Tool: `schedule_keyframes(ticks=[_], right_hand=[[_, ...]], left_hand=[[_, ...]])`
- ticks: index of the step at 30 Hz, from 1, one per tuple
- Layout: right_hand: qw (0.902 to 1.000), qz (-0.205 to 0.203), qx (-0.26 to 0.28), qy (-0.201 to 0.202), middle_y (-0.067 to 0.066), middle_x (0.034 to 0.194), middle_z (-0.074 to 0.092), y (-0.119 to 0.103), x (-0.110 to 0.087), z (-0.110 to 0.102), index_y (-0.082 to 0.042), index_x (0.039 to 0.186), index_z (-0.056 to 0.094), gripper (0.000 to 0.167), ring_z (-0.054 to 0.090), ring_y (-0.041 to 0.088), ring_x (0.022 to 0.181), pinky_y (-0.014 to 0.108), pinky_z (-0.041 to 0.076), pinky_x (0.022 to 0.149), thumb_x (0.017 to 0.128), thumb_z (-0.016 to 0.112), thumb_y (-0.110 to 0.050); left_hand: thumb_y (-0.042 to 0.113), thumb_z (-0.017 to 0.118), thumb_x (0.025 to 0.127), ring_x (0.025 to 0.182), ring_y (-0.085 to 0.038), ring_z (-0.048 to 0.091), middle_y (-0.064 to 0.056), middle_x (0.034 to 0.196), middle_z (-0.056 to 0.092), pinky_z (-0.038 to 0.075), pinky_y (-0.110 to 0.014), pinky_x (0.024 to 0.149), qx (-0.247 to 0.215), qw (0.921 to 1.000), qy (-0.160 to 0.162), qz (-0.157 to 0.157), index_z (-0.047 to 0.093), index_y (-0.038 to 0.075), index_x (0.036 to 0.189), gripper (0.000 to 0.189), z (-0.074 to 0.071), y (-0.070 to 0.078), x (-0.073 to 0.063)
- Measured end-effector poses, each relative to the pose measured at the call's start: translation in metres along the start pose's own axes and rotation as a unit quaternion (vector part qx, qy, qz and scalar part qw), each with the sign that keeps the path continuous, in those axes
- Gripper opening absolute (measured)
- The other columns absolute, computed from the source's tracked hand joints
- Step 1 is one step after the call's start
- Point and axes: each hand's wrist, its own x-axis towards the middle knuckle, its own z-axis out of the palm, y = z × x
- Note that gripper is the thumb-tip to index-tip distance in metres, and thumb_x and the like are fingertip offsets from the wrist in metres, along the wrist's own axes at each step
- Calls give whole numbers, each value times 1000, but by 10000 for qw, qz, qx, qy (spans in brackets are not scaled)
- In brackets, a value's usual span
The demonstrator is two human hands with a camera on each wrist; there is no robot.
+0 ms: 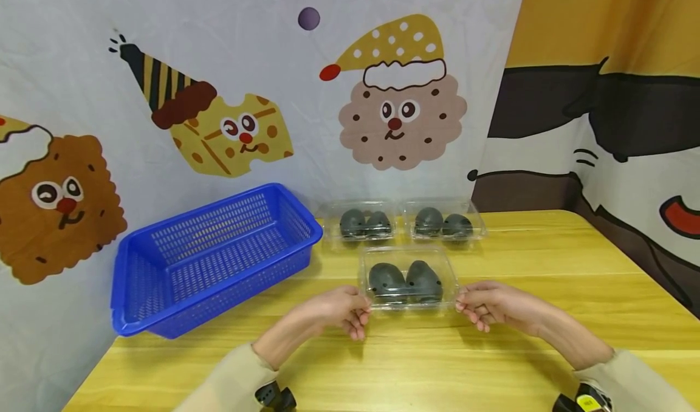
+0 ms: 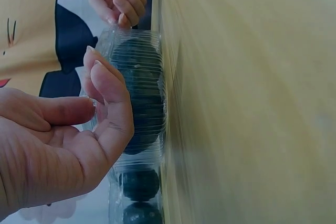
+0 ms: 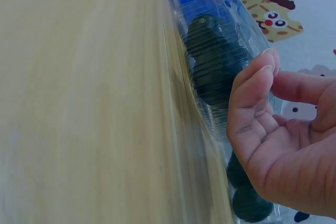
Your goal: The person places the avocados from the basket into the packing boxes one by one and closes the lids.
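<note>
A clear plastic clamshell box [image 1: 409, 255] with two dark avocados [image 1: 387, 281] in it is at the middle of the wooden table, in the head view. My left hand [image 1: 346, 309] pinches its front left corner between thumb and fingers. At the front right corner, the thumb and fingertips of my right hand [image 1: 500, 305] pinch the rim. Both wrist views show the ribbed side of the box [image 2: 139, 95] close over the table, the dark fruit [image 3: 212, 59] showing through it. The remaining fingers of each hand curl loosely below the rim.
A blue perforated basket [image 1: 229, 290] stands on the left of the table. Behind the held box are two more clear boxes, one at back left [image 1: 358, 206] and one at back right [image 1: 465, 208], each with two dark avocados. A cartoon-printed cloth [image 1: 306, 96] hangs behind the table.
</note>
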Motion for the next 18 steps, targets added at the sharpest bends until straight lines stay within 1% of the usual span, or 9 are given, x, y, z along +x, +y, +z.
schedule_keyframes(ticks=[5, 9, 18], right_hand=[[10000, 17, 44, -11, 0, 86, 60, 1, -5, -5, -1, 108, 62, 25, 59, 9, 71, 24, 52, 66, 110, 42, -17], [10000, 3, 24, -30, 0, 86, 60, 2, -10, -10, -1, 108, 61, 25, 59, 9, 72, 23, 52, 66, 110, 42, -17], [9992, 14, 218, -345, 0, 88, 62, 2, -20, -27, 3, 111, 62, 27, 60, 8, 73, 22, 54, 67, 110, 39, -12]], left_hand=[[5, 44, 102, 58, -15, 57, -5, 71, 55, 51, -23, 57, -18, 10000, -3, -63, 54, 0, 85, 21, 5, 3, 6], [6, 44, 102, 57, -15, 57, -5, 70, 54, 51, -22, 56, -6, 9999, -17, -146, 54, 2, 81, 24, 8, 5, 13], [5, 43, 104, 57, -14, 57, -3, 69, 52, 50, -21, 55, -21, 9998, -135, -154, 53, 4, 79, 27, 17, 11, 24]])
